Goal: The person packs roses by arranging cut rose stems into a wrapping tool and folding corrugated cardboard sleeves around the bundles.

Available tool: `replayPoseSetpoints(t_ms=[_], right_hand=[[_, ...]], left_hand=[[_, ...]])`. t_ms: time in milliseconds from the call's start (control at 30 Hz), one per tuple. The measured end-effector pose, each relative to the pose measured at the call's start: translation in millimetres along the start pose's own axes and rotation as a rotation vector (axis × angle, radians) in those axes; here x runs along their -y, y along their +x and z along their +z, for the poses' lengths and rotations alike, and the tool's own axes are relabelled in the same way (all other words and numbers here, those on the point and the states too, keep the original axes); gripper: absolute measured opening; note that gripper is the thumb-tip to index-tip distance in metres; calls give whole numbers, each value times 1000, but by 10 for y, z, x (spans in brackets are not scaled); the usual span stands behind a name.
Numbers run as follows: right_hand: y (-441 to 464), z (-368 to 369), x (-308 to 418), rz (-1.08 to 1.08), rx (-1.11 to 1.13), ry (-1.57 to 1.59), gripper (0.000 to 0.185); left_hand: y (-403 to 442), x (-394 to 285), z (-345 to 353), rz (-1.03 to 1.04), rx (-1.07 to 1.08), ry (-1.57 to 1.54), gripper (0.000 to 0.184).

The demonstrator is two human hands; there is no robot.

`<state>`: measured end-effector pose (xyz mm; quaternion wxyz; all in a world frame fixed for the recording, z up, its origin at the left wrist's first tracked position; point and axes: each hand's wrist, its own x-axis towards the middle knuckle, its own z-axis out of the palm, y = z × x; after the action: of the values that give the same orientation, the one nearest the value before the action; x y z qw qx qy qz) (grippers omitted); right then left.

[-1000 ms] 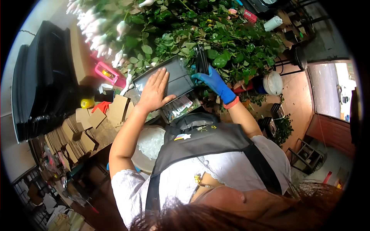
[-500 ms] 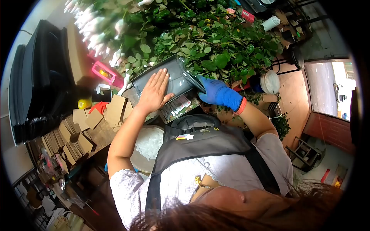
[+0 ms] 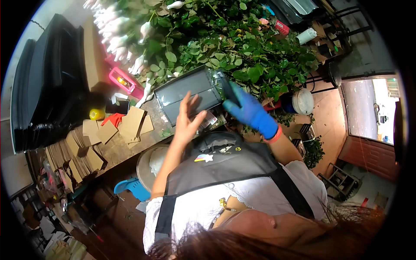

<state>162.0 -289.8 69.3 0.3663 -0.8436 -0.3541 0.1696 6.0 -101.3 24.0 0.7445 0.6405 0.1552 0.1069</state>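
From over the worker's own head, the only view there is, the work looks to me partway through, with the hands busy at a shallow dark-grey tray [image 3: 190, 96] that sits at the near edge of the leafy heap, its surface crossed by a pale seam. The bare left hand [image 3: 187, 127] is open, fingers spread, over the tray's near side; I cannot tell whether the fingertips touch it. The blue-gloved right hand [image 3: 249, 110] is closed around a dark handheld tool [image 3: 224, 84], perhaps a stapler, by the tray's right end; blur hides its jaws, so I can't say whether it has bitten on anything. As for what is done, the buds at far left already wear white netting sleeves [image 3: 115, 32], and on the tabletop [image 3: 119, 151] at left brown cardboard pieces [image 3: 132, 123] lie ready as separate flat pieces, with a row of more cardboard [image 3: 73, 151] standing farther left. As for what is left, a thick spread of leafy stems [image 3: 242, 60] fills the far side, loose and unbundled where I can see; how many remain to be handled, I cannot count.
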Motion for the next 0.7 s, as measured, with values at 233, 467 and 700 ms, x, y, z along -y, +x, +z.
replayPoseSetpoints(t_ms=[233, 467, 700], right_hand=[[641, 733, 466, -366, 88, -90, 40], [678, 592, -281, -198, -151, -679, 44], [490, 272, 403, -456, -167, -372, 40]], left_hand=[[-421, 61, -304, 101, -539, -365, 58], [-281, 936, -1144, -195, -629, 739, 80], [9, 1255, -1232, -59, -472, 1148, 74]])
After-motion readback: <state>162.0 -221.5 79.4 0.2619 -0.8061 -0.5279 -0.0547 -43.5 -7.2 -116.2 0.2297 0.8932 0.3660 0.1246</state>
